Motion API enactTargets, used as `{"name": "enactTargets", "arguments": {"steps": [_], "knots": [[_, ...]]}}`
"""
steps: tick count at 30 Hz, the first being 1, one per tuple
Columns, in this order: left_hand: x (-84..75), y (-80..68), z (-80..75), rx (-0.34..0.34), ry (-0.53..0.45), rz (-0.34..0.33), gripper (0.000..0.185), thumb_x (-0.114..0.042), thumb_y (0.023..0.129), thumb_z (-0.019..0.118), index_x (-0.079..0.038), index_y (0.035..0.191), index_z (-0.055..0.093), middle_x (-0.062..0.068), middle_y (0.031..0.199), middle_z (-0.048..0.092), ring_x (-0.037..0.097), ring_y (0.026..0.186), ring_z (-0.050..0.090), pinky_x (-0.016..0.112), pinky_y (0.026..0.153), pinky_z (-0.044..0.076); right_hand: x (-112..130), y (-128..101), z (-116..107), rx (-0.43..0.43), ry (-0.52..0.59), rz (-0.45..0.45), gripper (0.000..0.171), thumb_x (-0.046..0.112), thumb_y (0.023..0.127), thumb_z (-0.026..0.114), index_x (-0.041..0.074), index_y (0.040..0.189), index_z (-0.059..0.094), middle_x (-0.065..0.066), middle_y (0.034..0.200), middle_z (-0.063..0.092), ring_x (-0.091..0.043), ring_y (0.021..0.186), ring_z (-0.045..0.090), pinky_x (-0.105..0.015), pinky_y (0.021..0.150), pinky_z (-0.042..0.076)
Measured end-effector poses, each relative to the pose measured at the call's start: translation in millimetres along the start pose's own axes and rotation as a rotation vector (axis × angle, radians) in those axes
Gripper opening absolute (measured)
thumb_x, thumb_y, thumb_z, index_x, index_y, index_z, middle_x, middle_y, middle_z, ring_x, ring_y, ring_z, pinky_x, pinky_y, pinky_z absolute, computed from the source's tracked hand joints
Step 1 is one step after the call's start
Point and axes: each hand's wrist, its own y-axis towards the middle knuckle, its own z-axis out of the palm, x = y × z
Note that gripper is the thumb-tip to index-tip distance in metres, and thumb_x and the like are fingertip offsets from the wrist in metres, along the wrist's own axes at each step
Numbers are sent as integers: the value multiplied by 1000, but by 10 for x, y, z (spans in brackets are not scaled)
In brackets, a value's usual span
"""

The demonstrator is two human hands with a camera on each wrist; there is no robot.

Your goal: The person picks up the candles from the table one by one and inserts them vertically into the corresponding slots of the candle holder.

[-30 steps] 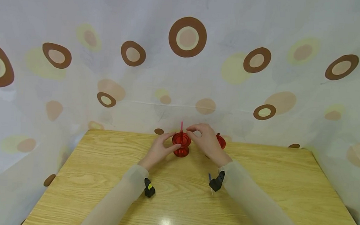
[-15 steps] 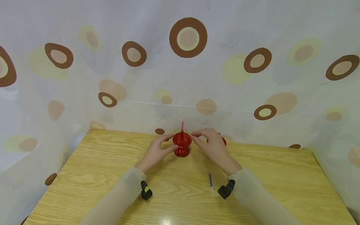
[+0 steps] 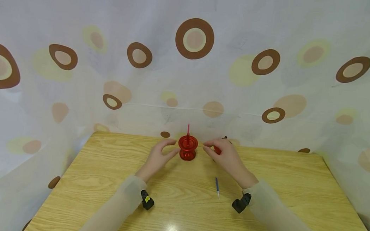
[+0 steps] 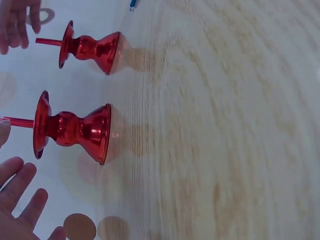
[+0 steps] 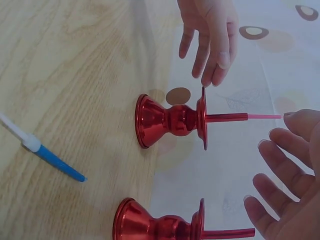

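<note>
A red metallic candle holder [image 3: 187, 155] stands upright at the back of the table, with a thin pink candle [image 3: 188, 129] rising from its central tube. My left hand [image 3: 157, 159] is just left of it, fingers loosely bent and holding nothing. On the other side my right hand [image 3: 230, 162] hovers with thumb and fingers curved apart, a gap between it and the holder. A second red candle holder [image 4: 107, 51], its tube without a candle, stands to the right, mostly behind my right hand in the head view. Nearer the front lies a blue candle [image 3: 217, 186] with a white tip.
The wooden table [image 3: 104, 181] ends at a white sheet [image 3: 155, 85] with brown and yellow circles, which hangs behind it and along both sides. Both holders stand close to that back edge.
Both hands have drawn away from the holder, left hand to the left and right hand to the right and toward me. The holder and pink candle stay standing; the blue candle is now fully uncovered.
</note>
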Motion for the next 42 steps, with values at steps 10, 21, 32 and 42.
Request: {"name": "enactTargets", "arguments": {"steps": [10,21,32,42], "knots": [[-86,-97,28,-8,-17,15,42,-28,100,73,-3,134,68,12,136,66,34,129,57,59,112,42,-52,-209,-58,9,23,8,18,13,98,74,7,114,80,-7,110,77,-29,104,67,-49,90,55],[-163,-254,101,55,11,50,41,-30,101,72,-5,133,70,8,134,69,31,128,58,55,111,44,-96,-446,-99,-7,4,47,18,18,98,74,9,113,80,-4,112,76,-25,97,61,-46,80,53],[-224,-389,167,76,28,39,41,-29,102,70,-4,134,68,10,132,68,30,122,60,56,107,47,-134,-636,-158,-50,-23,33,18,16,96,77,12,113,80,-4,113,76,-27,106,64,-53,90,54],[-258,-471,190,108,71,31,43,-31,102,69,-5,136,67,11,135,67,34,130,57,56,111,44,-191,-816,-234,-40,-4,128,20,19,98,75,12,116,79,-5,116,76,-32,113,64,-59,97,51]]}}
